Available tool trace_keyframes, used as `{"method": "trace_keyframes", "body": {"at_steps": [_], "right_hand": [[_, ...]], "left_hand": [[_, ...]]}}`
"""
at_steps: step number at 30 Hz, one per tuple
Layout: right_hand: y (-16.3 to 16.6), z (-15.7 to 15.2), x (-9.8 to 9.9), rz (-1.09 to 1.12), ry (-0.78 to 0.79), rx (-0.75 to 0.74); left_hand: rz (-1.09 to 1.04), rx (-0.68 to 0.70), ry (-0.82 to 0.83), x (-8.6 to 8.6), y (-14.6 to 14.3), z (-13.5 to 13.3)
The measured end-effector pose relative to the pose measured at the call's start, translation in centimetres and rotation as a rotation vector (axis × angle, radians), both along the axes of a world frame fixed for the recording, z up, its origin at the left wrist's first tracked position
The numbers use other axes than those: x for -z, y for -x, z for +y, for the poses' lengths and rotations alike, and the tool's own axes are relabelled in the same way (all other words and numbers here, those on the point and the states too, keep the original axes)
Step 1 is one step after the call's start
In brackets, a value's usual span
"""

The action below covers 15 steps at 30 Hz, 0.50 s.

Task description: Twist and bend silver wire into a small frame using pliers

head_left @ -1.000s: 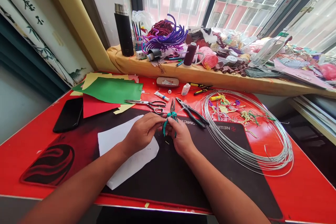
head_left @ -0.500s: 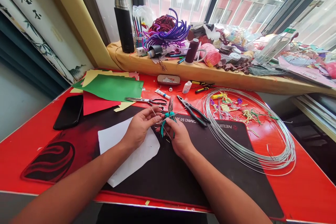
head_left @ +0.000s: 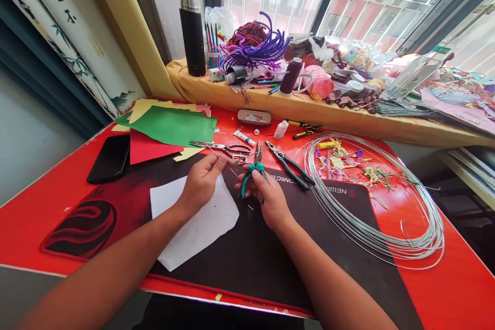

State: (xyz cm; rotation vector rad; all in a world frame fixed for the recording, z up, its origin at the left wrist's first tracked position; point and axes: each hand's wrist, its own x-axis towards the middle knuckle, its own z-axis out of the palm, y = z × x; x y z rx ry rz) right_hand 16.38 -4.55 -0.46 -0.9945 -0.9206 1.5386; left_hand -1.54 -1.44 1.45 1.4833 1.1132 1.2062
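My right hand (head_left: 268, 197) is closed around the teal handles of needle-nose pliers (head_left: 255, 165), whose jaws point away from me. My left hand (head_left: 203, 179) pinches a thin piece of wire (head_left: 228, 166) that runs toward the pliers' jaws. Both hands hover over the black desk mat (head_left: 247, 247), above the edge of a white sheet of paper (head_left: 195, 224).
Scissors (head_left: 224, 148) and black-handled pliers (head_left: 290, 166) lie just beyond my hands. A big coil of wire (head_left: 386, 227) lies at the right beside coloured scraps (head_left: 348, 162). Coloured paper sheets (head_left: 166, 126) and a phone (head_left: 110, 158) are at the left. The window ledge (head_left: 309, 108) is crowded with thread and craft supplies.
My left hand has drawn away to the left from the pliers, pulling the thin wire with it. The right hand has kept hold of the pliers.
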Motion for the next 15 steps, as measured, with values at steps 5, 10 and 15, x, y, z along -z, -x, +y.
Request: {"method": "trace_keyframes", "body": {"at_steps": [5, 10, 15], "right_hand": [[-0.5, 0.2, -0.1, -0.118, -0.032, -0.002], [-0.2, -0.4, -0.3, -0.335, -0.117, -0.125], [0.2, -1.1, -0.1, -0.526, -0.178, -0.233]], "left_hand": [[0.053, -0.053, -0.021, -0.6, 1.6, 1.0], [0.113, -0.155, -0.075, -1.0, 2.3, 1.3], [0.189, -0.237, -0.144, -1.1, 2.4, 1.3]]}}
